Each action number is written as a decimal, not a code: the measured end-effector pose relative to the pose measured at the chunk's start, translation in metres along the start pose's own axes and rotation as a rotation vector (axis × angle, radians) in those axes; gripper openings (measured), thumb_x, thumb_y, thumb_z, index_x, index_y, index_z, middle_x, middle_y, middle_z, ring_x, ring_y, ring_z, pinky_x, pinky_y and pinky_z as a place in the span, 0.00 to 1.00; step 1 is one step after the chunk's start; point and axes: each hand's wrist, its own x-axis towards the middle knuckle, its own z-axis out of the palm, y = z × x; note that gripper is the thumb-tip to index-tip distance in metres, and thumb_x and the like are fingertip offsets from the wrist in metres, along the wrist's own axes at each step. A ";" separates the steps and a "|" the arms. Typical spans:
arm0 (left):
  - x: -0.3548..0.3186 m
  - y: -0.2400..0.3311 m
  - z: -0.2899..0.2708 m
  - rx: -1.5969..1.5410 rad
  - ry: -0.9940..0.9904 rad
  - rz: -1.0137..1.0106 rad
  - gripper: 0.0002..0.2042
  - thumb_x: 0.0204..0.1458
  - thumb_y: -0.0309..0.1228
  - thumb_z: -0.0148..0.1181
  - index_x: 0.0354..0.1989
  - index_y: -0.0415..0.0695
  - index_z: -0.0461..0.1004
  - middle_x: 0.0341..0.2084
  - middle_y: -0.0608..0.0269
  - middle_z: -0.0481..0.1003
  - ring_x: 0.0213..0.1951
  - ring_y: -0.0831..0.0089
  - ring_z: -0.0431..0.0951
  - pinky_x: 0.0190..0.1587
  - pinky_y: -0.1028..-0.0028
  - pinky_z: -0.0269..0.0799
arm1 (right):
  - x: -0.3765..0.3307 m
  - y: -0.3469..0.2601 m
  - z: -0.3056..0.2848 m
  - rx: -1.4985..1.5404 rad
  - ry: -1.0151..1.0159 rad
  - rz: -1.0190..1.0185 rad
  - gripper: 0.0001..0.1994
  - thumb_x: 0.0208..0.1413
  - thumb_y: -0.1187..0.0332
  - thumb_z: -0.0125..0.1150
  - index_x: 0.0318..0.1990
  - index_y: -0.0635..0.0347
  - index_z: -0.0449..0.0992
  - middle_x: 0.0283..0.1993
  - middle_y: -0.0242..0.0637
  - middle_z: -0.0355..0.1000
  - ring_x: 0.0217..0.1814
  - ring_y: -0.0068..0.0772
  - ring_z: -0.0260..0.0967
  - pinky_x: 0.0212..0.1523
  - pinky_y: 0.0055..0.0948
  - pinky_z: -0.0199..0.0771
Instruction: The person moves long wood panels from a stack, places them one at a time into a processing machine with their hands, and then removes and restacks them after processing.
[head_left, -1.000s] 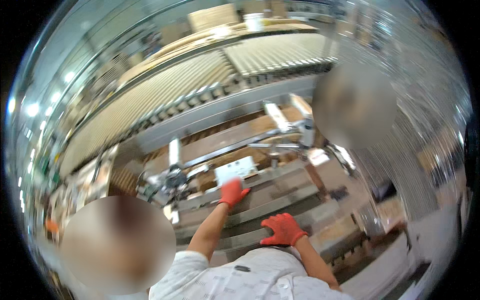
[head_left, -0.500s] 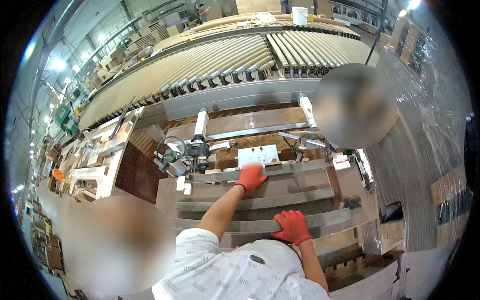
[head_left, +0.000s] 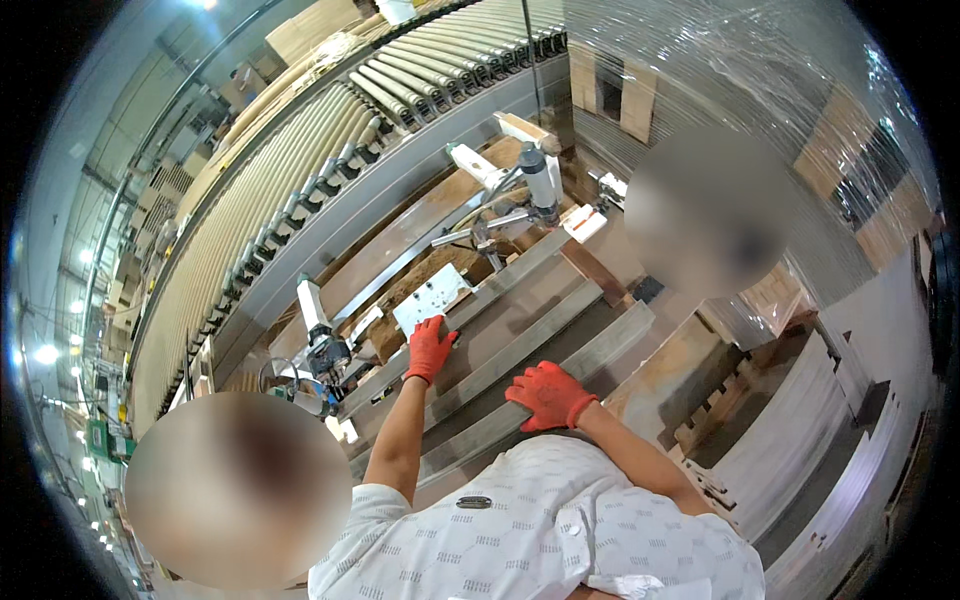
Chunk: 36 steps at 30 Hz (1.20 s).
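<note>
Both my hands wear red gloves. My left hand (head_left: 430, 349) is at the farthest grey strip (head_left: 508, 283), fingers bent over it, beside a white metal plate (head_left: 432, 298) with holes. Nearer to me, my right hand (head_left: 550, 396) is closed over the nearest grey strip (head_left: 608, 343), its fingers curled across it. Another grey strip (head_left: 515, 345) lies between these two, roughly parallel. The undersides of both hands are hidden.
Clamp-like machine parts stand left (head_left: 325, 350) and right (head_left: 538, 185) of the plate. Beyond runs a roller conveyor (head_left: 290, 165). At the right are a plastic-wrapped stack (head_left: 690, 85) and a wooden pallet-like piece (head_left: 690, 395). Two blurred patches cover some of the view.
The view has swung to the right, so the bench appears tilted. My left hand, blurred before, is now sharp at the far strip. My right hand stays on the near strip.
</note>
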 end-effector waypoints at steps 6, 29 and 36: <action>-0.003 0.004 -0.015 0.007 0.024 0.011 0.27 0.56 0.43 0.73 0.60 0.40 0.76 0.52 0.46 0.79 0.55 0.45 0.76 0.58 0.51 0.74 | -0.003 0.001 -0.002 0.014 0.019 0.007 0.32 0.42 0.42 0.80 0.51 0.49 0.80 0.48 0.35 0.77 0.56 0.44 0.75 0.57 0.46 0.71; -0.134 0.074 -0.062 -0.110 -0.180 0.004 0.30 0.51 0.38 0.77 0.63 0.44 0.76 0.56 0.51 0.80 0.60 0.48 0.77 0.59 0.53 0.76 | 0.004 -0.004 -0.007 -0.097 -0.008 -0.001 0.30 0.42 0.42 0.80 0.49 0.47 0.78 0.45 0.31 0.76 0.52 0.37 0.76 0.52 0.42 0.71; -0.121 0.077 -0.058 -0.031 -0.352 -0.063 0.30 0.46 0.36 0.78 0.60 0.46 0.75 0.54 0.52 0.81 0.54 0.48 0.82 0.53 0.52 0.80 | 0.001 0.000 -0.005 -0.070 0.022 -0.013 0.30 0.42 0.41 0.79 0.49 0.46 0.78 0.45 0.31 0.76 0.52 0.38 0.76 0.52 0.41 0.71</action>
